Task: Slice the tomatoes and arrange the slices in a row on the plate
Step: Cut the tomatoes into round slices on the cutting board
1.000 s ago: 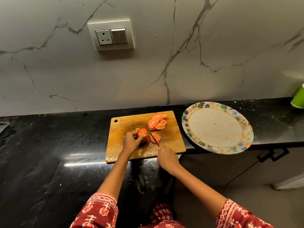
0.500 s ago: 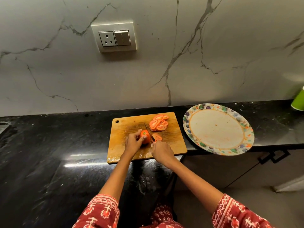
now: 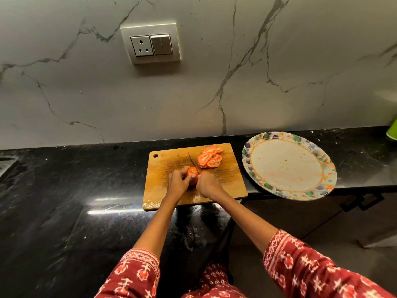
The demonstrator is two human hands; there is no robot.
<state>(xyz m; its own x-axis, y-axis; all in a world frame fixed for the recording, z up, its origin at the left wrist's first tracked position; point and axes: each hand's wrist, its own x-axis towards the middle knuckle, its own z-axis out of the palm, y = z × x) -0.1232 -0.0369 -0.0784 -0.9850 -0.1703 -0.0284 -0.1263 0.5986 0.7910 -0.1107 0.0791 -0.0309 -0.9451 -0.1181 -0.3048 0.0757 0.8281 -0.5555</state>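
1. Holding the tomato with my left hand, fingers curled round its left and near side, thumb against it; it sits about mid-board, green stem spot facing up.
2. My right hand is closed on the knife handle, which is hidden under the hand; only the knife blade shows, a thin dark line running from my knuckles toward the far left, lying right beside the tomato's right side.
3. Can't tell if the blade is into the flesh or just against it; too small and partly covered.
4. A sliver of orange shows just past my right knuckles, likely a cut piece, mostly hidden.
5. The tomato slices lie in an overlapping pile at the far right part of the cutting board, cut faces up, just beyond the blade tip and apart from the whole piece.
6. The board is wooden, with a hole in its far left corner and wet patches on the near edge; it lies on the black countertop.
7. The plate sits right of the board, very near it, patterned rim, pale centre with a few orange specks; its near right part overhangs the counter edge. No slices on it.
8. A wall socket is on the marble backsplash, far left of the board.
9. A green object is cut off at the right edge.
10. Red patterned sleeves show at the bottom.
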